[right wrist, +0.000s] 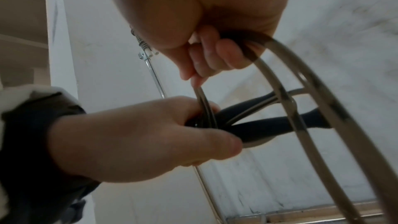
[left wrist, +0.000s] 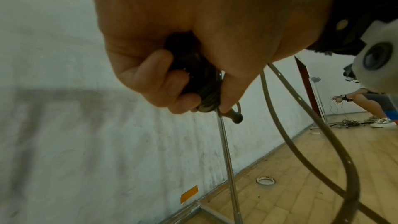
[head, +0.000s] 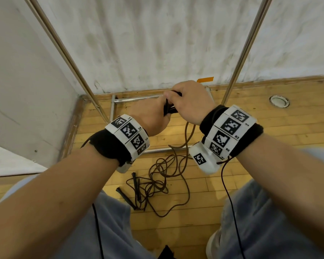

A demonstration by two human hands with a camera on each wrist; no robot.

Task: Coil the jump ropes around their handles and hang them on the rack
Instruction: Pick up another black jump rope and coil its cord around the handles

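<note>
Jump rope handles [right wrist: 254,125], two black ones laid together, sit in the left hand [head: 150,116], whose fingers curl round them with a few turns of brown cord [right wrist: 206,108] already lying across the grip. Going from the left: a pale wall panel [head: 26,90] meets the corner, and a slanting metal pole [head: 64,51] of the rack crosses in front of it down to the floor frame [head: 138,99]. Both hands are raised in front of the rack's base, between its two uprights. On the wooden floor [head: 269,113] below the wrists lies a second rope [head: 157,174] in a loose tangle, its black handles [head: 127,198] near the person's left knee; it is well apart from both hands.

Just to the right of the held handles, the right hand [head: 191,103] is clenched on the cord, which runs from the wraps up into its fingers [right wrist: 206,60] and then out under the palm, dropping in a long loop [head: 187,135] toward the floor. Farther right stands the rack's other upright [head: 239,60], with an orange tape strip [head: 205,79] on the wall beside it and a round metal floor fitting [head: 279,101] beyond. In the left wrist view, another person [left wrist: 370,101] bends over ropes far off along the wall.
</note>
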